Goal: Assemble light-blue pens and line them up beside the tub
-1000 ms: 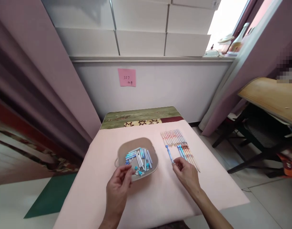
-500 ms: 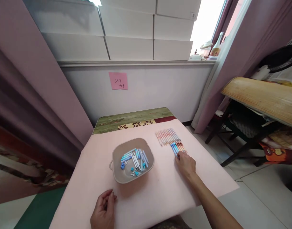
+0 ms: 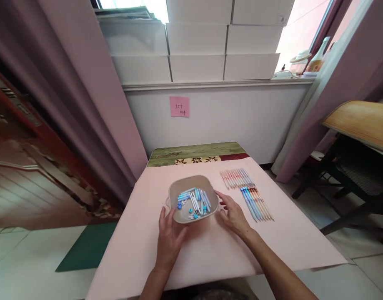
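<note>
Left hand (image 3: 169,239): fingers and thumb apart, clamped on nothing, at the near left of the basin (image 3: 190,182); whether they touch it, I cannot tell.
Right hand (image 3: 234,214): likewise spread, fingertips at the right rim; contact unclear.
Tilt risk: raising one side alone would probably slide the loose contents together and might spill small pieces.
Basin: grey-beige, standing between the hands on the pink cloth (image 3: 138,233); holds blue and white pen parts (image 3: 194,203), with turquoise pieces (image 3: 196,216) toward its near side.
Elbow-room risk: the right hand is near the near pen row (image 3: 256,204), so a sideways swing could skew it.
Near pen row: right of the basin, blue pens beside brown-toned ones.
Far pen row (image 3: 237,179): just beyond, paler.
Bottle (image 3: 318,56): upright by the window; contents indistinct.
</note>
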Action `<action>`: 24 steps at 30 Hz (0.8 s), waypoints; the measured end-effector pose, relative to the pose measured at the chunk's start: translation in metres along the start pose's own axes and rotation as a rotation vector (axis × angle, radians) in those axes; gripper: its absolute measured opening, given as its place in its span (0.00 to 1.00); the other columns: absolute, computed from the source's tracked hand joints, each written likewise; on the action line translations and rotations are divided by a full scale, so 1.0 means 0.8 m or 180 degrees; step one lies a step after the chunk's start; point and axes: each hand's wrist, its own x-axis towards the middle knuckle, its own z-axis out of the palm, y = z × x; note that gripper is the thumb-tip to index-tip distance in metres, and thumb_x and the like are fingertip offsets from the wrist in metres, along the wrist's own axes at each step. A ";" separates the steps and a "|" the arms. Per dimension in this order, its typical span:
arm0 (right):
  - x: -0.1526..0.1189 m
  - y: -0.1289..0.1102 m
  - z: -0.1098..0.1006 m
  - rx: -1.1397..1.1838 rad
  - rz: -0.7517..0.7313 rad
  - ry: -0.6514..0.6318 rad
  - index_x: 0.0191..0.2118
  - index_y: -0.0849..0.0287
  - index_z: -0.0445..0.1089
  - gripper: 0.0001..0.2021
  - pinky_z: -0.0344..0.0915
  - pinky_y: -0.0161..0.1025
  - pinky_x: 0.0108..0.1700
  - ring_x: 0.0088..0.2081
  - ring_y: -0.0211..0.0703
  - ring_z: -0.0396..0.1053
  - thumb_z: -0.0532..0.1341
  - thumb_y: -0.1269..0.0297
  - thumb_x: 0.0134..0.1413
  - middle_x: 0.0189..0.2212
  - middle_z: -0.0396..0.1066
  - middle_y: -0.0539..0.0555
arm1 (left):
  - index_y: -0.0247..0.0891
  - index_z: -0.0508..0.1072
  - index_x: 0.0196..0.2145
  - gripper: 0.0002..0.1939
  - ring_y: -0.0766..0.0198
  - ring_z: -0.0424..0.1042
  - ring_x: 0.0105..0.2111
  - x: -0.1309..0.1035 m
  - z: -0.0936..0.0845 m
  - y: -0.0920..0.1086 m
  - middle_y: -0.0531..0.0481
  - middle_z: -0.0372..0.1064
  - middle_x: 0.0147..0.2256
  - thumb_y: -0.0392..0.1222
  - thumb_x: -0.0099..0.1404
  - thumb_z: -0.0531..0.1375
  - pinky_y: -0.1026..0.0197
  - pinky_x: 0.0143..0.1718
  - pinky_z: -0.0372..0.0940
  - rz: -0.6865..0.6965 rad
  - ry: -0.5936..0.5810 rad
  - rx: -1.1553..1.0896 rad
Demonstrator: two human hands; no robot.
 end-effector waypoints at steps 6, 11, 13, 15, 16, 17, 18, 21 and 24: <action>-0.022 -0.020 0.012 -0.0183 -0.0146 -0.0031 0.41 0.57 0.69 0.17 0.64 0.40 0.47 0.41 0.43 0.68 0.52 0.77 0.44 0.39 0.69 0.54 | 0.41 0.65 0.40 0.11 0.51 0.55 0.60 -0.012 -0.006 0.007 0.40 0.60 0.54 0.34 0.57 0.55 0.47 0.56 0.56 0.0200 -0.0373 0.0180; -0.071 -0.022 -0.009 -0.0349 -0.0169 -0.0193 0.47 0.54 0.68 0.22 0.65 0.40 0.47 0.44 0.44 0.68 0.51 0.76 0.48 0.45 0.68 0.54 | 0.42 0.67 0.46 0.16 0.50 0.54 0.61 -0.048 -0.020 0.002 0.42 0.59 0.57 0.36 0.59 0.55 0.46 0.57 0.55 0.0162 -0.0527 0.0160; -0.079 -0.026 -0.023 -0.0358 -0.0177 -0.0127 0.54 0.52 0.64 0.25 0.66 0.41 0.47 0.46 0.44 0.68 0.51 0.75 0.49 0.47 0.68 0.54 | 0.43 0.65 0.53 0.23 0.51 0.56 0.60 -0.056 -0.026 0.001 0.43 0.58 0.58 0.36 0.59 0.55 0.47 0.57 0.56 0.0131 -0.0525 -0.0023; -0.075 -0.033 -0.038 -0.0336 -0.0155 0.0140 0.57 0.53 0.62 0.25 0.67 0.41 0.46 0.45 0.44 0.69 0.52 0.73 0.51 0.47 0.69 0.55 | 0.45 0.59 0.58 0.27 0.52 0.61 0.57 -0.057 -0.031 0.001 0.43 0.58 0.59 0.37 0.60 0.55 0.48 0.55 0.60 -0.0038 -0.0479 -0.0373; -0.068 -0.039 -0.046 -0.0325 -0.0145 0.0329 0.56 0.55 0.62 0.23 0.67 0.40 0.44 0.43 0.43 0.70 0.53 0.71 0.52 0.45 0.70 0.55 | 0.45 0.58 0.59 0.28 0.53 0.64 0.54 -0.055 -0.034 0.001 0.43 0.58 0.59 0.39 0.61 0.55 0.49 0.53 0.62 -0.0194 -0.0411 -0.0592; -0.058 -0.045 -0.052 -0.0311 -0.0155 0.0467 0.52 0.56 0.65 0.19 0.67 0.40 0.43 0.41 0.43 0.70 0.53 0.69 0.54 0.43 0.71 0.55 | 0.45 0.57 0.59 0.28 0.54 0.67 0.51 -0.052 -0.035 0.001 0.42 0.59 0.58 0.41 0.62 0.56 0.51 0.51 0.64 -0.0393 -0.0288 -0.0811; -0.046 -0.051 -0.056 -0.0301 -0.0185 0.0502 0.46 0.57 0.69 0.14 0.67 0.38 0.40 0.38 0.42 0.71 0.54 0.67 0.55 0.39 0.72 0.55 | 0.44 0.58 0.58 0.27 0.55 0.69 0.49 -0.048 -0.035 0.001 0.41 0.60 0.58 0.43 0.62 0.56 0.52 0.49 0.65 -0.0616 -0.0101 -0.1005; -0.005 -0.070 -0.054 -0.0565 -0.0354 -0.0007 0.36 0.56 0.72 0.08 0.64 0.34 0.38 0.34 0.39 0.70 0.55 0.66 0.57 0.33 0.73 0.52 | 0.40 0.61 0.54 0.24 0.57 0.72 0.42 -0.036 -0.029 0.000 0.39 0.66 0.52 0.50 0.62 0.56 0.53 0.44 0.67 -0.1138 0.0430 -0.1338; 0.035 -0.082 -0.029 -0.1344 -0.0461 -0.0809 0.39 0.56 0.73 0.09 0.62 0.34 0.39 0.37 0.40 0.71 0.55 0.67 0.57 0.37 0.73 0.53 | 0.39 0.65 0.51 0.23 0.55 0.72 0.43 -0.032 -0.014 -0.001 0.41 0.70 0.47 0.54 0.63 0.54 0.52 0.46 0.65 -0.1195 0.0437 -0.1312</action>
